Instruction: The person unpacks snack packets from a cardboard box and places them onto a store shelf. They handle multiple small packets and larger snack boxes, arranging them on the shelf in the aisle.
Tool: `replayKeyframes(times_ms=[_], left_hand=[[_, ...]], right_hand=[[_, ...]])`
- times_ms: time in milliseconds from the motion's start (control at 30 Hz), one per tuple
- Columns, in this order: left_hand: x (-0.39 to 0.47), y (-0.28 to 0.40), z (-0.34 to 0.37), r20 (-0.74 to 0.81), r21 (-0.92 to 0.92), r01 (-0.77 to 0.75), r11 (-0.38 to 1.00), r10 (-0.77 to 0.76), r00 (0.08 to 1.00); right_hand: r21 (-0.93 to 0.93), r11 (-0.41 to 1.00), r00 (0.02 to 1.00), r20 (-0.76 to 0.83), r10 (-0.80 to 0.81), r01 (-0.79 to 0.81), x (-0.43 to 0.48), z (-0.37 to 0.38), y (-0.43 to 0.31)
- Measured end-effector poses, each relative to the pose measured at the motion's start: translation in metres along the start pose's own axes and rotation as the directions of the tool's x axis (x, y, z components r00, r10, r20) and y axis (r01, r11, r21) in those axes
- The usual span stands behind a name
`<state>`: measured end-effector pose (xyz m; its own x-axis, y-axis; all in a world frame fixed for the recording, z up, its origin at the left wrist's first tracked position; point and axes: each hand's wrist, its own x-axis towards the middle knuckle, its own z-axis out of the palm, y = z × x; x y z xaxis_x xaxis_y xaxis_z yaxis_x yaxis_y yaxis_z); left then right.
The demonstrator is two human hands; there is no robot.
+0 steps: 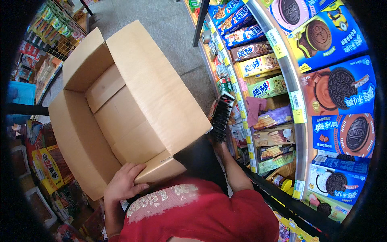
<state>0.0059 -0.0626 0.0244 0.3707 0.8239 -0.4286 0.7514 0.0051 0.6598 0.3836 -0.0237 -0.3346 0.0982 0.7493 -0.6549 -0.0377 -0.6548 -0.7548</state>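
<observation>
An open cardboard box [133, 121] is tilted in front of my body, its flaps spread and its inside bare. My left hand [128, 181] grips the near flap, fingers over the edge and thumb on the outer side. Beyond the box's right corner, my right hand [220, 146] is mostly hidden behind a stack of dark packets [222, 118] with jagged black edges, which it appears to hold. That stack is beside the lower shelf of biscuits. A pink cloth [255, 110] hangs over the shelf's front edge, close to the stack.
On the right, a shelf's price-tag rail [297, 103] curves past cookie packs [258, 65] and Oreo boxes [335, 87]. A black shelf post [201, 24] rises ahead. Packaged snacks [50, 166] line the left. Grey floor tiles [157, 24] run between.
</observation>
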Motion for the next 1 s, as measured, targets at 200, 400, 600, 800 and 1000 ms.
replayKeyframes(times_ms=[200,400,600,800,1000], left_hand=[[-0.010,-0.002,0.001,-0.014,0.008,0.013,1.000,-0.013,1.000],[-0.014,-0.005,0.003,-0.031,-0.007,-0.003,1.000,0.002,1.000],[-0.017,-0.008,0.002,-0.065,0.007,-0.058,0.998,0.058,0.996],[-0.019,-0.008,0.004,-0.119,0.078,-0.112,0.991,0.121,0.986],[-0.021,0.003,-0.004,-0.106,0.105,-0.094,0.990,0.105,0.989]], right_hand=[[-0.189,0.972,0.990,0.031,-0.136,0.140,-0.041,-0.005,-0.035],[0.089,0.932,0.934,0.029,-0.355,0.351,-0.012,-0.049,-0.010],[0.190,0.887,0.899,0.043,-0.436,0.421,-0.037,-0.039,-0.130],[0.328,0.821,0.846,0.105,-0.523,0.467,-0.073,-0.020,-0.225],[0.449,0.774,0.800,0.187,-0.569,0.446,-0.115,0.006,-0.307]])
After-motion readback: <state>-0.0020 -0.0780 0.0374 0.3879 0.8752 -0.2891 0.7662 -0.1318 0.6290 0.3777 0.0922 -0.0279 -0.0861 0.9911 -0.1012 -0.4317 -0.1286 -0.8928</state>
